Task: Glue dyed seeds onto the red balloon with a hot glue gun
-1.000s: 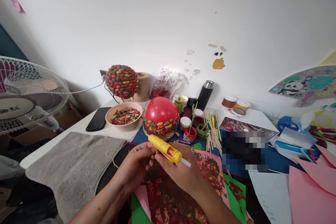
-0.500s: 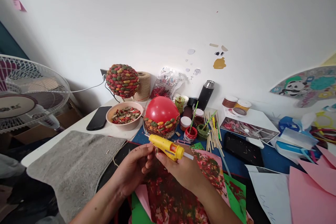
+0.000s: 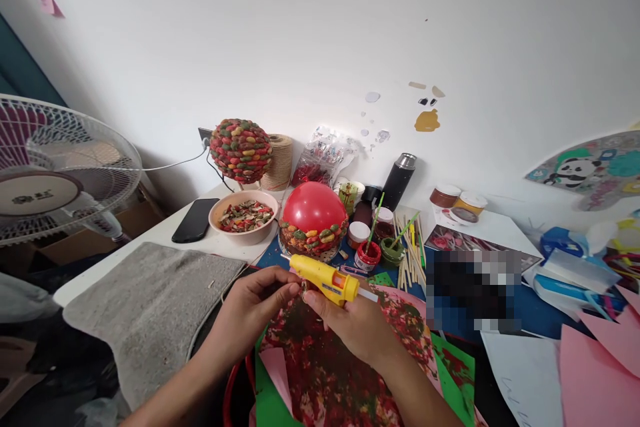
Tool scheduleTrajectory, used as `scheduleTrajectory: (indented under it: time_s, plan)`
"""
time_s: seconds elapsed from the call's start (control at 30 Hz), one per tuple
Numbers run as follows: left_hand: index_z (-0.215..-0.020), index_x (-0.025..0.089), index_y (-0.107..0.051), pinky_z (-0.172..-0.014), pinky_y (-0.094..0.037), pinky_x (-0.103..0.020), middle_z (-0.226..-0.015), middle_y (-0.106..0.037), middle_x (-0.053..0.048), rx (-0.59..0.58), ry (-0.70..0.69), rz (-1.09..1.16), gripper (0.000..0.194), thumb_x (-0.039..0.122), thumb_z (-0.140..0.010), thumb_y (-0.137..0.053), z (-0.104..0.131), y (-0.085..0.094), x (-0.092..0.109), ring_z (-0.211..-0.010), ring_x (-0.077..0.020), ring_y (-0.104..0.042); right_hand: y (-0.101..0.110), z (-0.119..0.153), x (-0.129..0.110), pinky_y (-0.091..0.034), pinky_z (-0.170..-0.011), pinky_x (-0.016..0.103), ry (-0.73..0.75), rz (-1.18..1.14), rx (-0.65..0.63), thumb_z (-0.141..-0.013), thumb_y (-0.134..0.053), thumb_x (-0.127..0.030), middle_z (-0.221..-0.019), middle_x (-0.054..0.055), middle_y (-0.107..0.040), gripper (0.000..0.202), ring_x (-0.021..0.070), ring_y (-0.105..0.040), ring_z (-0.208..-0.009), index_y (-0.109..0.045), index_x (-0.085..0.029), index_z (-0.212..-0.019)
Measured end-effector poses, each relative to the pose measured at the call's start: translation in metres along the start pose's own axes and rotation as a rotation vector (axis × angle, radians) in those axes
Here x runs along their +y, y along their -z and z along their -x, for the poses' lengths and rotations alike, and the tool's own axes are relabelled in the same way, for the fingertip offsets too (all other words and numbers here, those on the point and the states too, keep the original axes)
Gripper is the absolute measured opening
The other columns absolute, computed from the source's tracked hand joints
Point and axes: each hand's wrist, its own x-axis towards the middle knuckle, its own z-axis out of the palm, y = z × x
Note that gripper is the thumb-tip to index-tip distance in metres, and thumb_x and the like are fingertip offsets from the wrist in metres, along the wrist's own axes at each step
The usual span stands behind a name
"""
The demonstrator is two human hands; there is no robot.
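A yellow glue gun point(image 3: 320, 278) is gripped in my right hand point(image 3: 357, 327), its nozzle pointing left and a clear glue stick jutting from its back. My left hand point(image 3: 257, 303) is closed in a pinch just below the nozzle; what lies between its fingertips is too small to make out. Beyond the gun sits a red balloon point(image 3: 314, 207), its lower part ringed with painted seed-like pieces point(image 3: 313, 240) in red, green, yellow and brown. Left of it a pink bowl point(image 3: 243, 237) holds many loose coloured pieces. Paint-stained paper point(image 3: 335, 360) lies under my hands.
Behind the bowl stand a ball covered in coloured pieces point(image 3: 241, 151) and a twine spool point(image 3: 278, 161). Paint jars point(image 3: 367, 257), wooden sticks point(image 3: 411, 250) and a black flask point(image 3: 399, 181) are right of the balloon. A phone point(image 3: 194, 220), grey cloth point(image 3: 150, 320) and fan point(image 3: 60, 180) are left.
The view has shifted slightly, so most things appear further right. My left hand's fingers have drawn into a closer pinch beneath the glue gun. The gun is still in my right hand.
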Motion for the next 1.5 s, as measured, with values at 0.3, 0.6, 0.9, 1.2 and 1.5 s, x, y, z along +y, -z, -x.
scheduleTrajectory:
  time_s: [0.3, 0.6, 0.9, 1.2, 1.5]
  plan:
    - [-0.081, 0.018, -0.082, -0.068, -0.05, -0.026, -0.082, -0.078, -0.008, -0.005, -0.006, 0.006, 0.04, 0.056, -0.075, -0.092, 0.0, -0.005, 0.003, -0.074, -0.0203, -0.063, -0.001, -0.003, 0.0, -0.06, -0.072, 0.03, 0.076, -0.092, 0.03, -0.1, -0.07, -0.034, -0.088, 0.0, -0.081, 0.015, 0.0216, -0.076, -0.078, -0.083, -0.029, -0.106]
    - [-0.076, 0.019, -0.081, -0.065, -0.049, -0.024, -0.075, -0.076, -0.006, 0.04, -0.042, -0.048, 0.032, 0.05, -0.073, -0.092, 0.0, -0.004, 0.002, -0.071, -0.0196, -0.063, -0.008, -0.004, 0.006, -0.059, -0.076, 0.032, 0.139, 0.102, 0.055, -0.099, -0.071, -0.026, -0.09, 0.002, -0.081, 0.007, 0.0223, -0.075, -0.079, -0.077, -0.026, -0.096]
    - [-0.068, 0.018, -0.07, -0.046, -0.036, -0.022, -0.054, -0.058, 0.003, 0.073, 0.125, 0.116, 0.047, 0.057, -0.063, -0.096, 0.002, -0.016, -0.01, -0.047, -0.0106, -0.045, -0.01, -0.003, 0.007, -0.057, -0.074, 0.03, 0.146, 0.121, 0.044, -0.098, -0.072, -0.021, -0.089, 0.002, -0.082, 0.007, 0.0208, -0.076, -0.079, -0.077, -0.025, -0.094]
    - [-0.069, 0.019, -0.066, -0.042, -0.03, -0.02, -0.048, -0.056, 0.005, 0.077, 0.217, 0.378, 0.052, 0.056, -0.058, -0.1, -0.001, -0.032, -0.013, -0.04, -0.0076, -0.041, -0.008, -0.004, 0.006, -0.061, -0.078, 0.032, 0.165, 0.115, 0.057, -0.1, -0.07, -0.025, -0.091, 0.002, -0.083, 0.011, 0.0231, -0.079, -0.084, -0.081, -0.028, -0.104]
    - [-0.07, 0.015, -0.067, -0.038, -0.023, -0.014, -0.05, -0.052, 0.006, 0.036, 0.391, 0.648, 0.051, 0.046, -0.052, -0.103, -0.002, -0.035, -0.005, -0.042, -0.0028, -0.034, -0.007, -0.004, 0.003, -0.062, -0.083, 0.031, 0.145, -0.012, 0.055, -0.098, -0.071, -0.024, -0.097, 0.002, -0.085, 0.01, 0.0217, -0.079, -0.087, -0.081, -0.026, -0.099]
